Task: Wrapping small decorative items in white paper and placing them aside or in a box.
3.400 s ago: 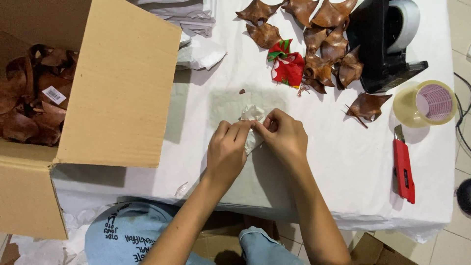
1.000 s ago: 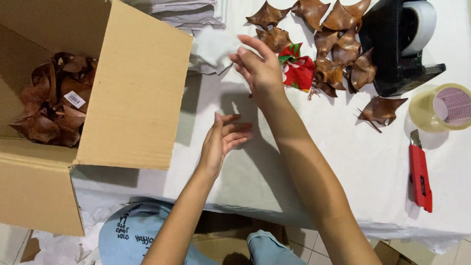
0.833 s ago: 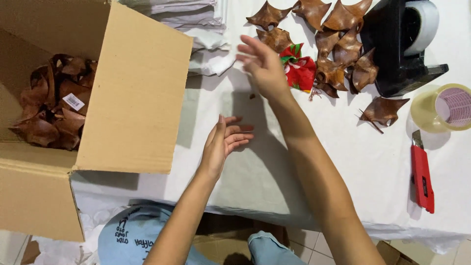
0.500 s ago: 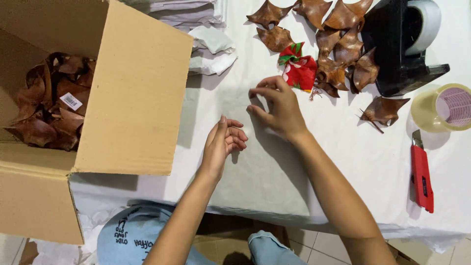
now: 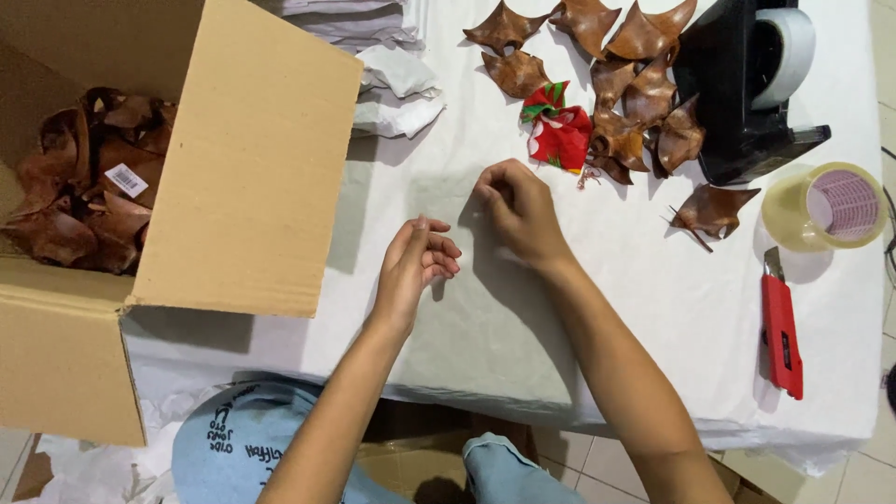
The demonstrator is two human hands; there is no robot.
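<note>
**Packing table, seen from above: hands on a white paper sheet**

We logged the left hand (image 5: 413, 266) at the centre of the frame, lying on its edge on the white paper sheet (image 5: 485, 327), fingers straight and pressed together, holding nothing. The right hand (image 5: 518, 210) sat just above and to the right of it, knuckles up, fingers curled under and resting on the same sheet; we could not tell whether they pinched the paper. The sheet covered the table in the lower centre, under both hands.

Directly above the right hand we recorded a red and green fabric ornament (image 5: 558, 131), close to the fingertips yet apart from them. Around it, in the upper centre, lay a cluster of brown star-shaped leather pieces (image 5: 635, 84), with one more star piece (image 5: 714, 207) on its own to the right.

At upper right stood a black tape dispenser (image 5: 747, 93); below it a roll of clear packing tape (image 5: 826, 207), and lower down a red utility knife (image 5: 780, 327).

The left side held an open cardboard box (image 5: 243, 168) with more brown pieces inside (image 5: 84, 201). Crumpled white paper (image 5: 397, 89) lay at upper centre, beside the box flap.
</note>
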